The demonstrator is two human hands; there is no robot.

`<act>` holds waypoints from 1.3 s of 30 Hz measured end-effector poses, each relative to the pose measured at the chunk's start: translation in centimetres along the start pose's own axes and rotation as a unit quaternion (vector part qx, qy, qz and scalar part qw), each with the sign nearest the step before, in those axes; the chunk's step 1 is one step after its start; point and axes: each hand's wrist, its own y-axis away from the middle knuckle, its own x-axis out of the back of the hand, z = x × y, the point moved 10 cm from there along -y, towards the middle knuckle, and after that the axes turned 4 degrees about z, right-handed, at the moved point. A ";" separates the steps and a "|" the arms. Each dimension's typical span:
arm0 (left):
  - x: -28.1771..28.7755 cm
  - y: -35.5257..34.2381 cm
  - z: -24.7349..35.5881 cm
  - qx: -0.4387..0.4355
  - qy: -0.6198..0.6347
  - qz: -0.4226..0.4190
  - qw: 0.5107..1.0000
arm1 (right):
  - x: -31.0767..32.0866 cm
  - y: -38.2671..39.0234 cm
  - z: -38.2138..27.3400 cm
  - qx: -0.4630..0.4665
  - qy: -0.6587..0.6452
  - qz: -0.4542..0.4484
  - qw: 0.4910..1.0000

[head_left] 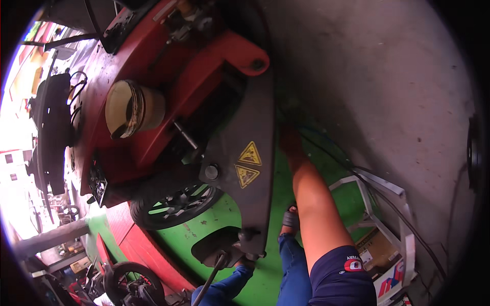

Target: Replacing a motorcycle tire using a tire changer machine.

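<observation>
My right arm reaches past the dark grey bead-breaker arm (255,117) of a red tyre changer (120,58). In the shadow beside it is my right hand (290,142); its fingers are too dark and hidden to make out. My left hand is out of view. Two yellow warning triangles mark the grey arm, and a black breaker shoe (217,245) with a thin rod-like handle (210,279) sits at its lower end. Left of this arm, a black-tyred spoked wheel (176,206) stands against the machine. An open whitish bucket (153,108) rests on the machine's red body.
A grey wall (377,76) rises on the right. A white metal frame (393,186) holds a cardboard box (377,250), with a black cable (403,217) running over it. My sandalled foot (291,220) is on the green floor (326,178). A motorcycle (135,285) stands at lower left beside a red ramp (153,250).
</observation>
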 end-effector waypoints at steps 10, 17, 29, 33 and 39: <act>2.7 -4.9 12.7 -0.060 -0.165 0.173 0.969 | -7.5 1.8 0.3 0.011 0.016 -0.104 0.994; -8.2 -11.5 32.7 -0.524 -0.223 0.050 0.821 | -4.2 4.8 1.8 0.046 0.048 -0.114 0.991; -27.8 -28.6 61.5 -0.589 0.066 -0.110 0.798 | 20.7 8.2 8.6 -0.317 -0.416 0.234 0.820; -27.5 -33.5 64.3 -0.511 0.205 -0.029 0.834 | 22.8 9.4 7.6 -0.299 -0.538 0.181 0.767; -29.6 -33.9 66.3 -0.552 0.202 -0.135 0.798 | 23.9 9.7 8.7 -0.271 -0.498 0.109 0.816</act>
